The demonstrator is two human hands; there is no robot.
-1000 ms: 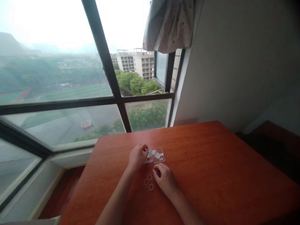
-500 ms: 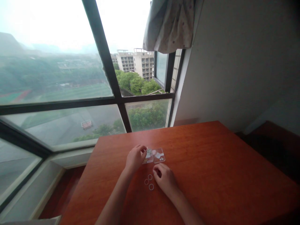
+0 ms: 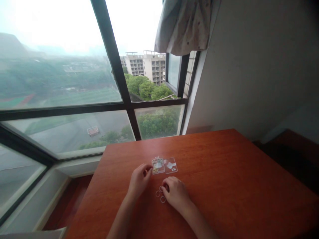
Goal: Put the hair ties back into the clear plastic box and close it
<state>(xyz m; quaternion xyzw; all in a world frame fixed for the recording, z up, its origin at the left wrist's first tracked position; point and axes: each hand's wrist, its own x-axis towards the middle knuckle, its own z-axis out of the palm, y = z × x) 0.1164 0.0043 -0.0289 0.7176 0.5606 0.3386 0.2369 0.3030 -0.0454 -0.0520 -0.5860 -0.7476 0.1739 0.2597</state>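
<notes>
Three thin pale rings lie on the table: the upper ring (image 3: 160, 189), the left ring (image 3: 158, 193) and the lower ring (image 3: 162, 199). My right hand (image 3: 176, 192) has its thumb and forefinger curled together at the upper ring, covering its right side. Behind the rings stands a clear plastic box (image 3: 161, 171) with small pale and yellow pieces in it. Beside its left edge, my left hand (image 3: 140, 179) holds its fingertips pinched; anything between them is too small to make out. The clear lid (image 3: 172, 160) lies against the box's right side, with white marks on it.
The reddish-brown wooden table (image 3: 211, 159) reaches to the window (image 3: 62, 109) at the back and left. A grey wall (image 3: 244, 73) rises on the right, and a spotted curtain (image 3: 184, 30) hangs over the window's right part.
My left hand has drawn back from above the box to its near left edge, uncovering more of the pieces. My right hand's fingertips have come onto the upper ring.
</notes>
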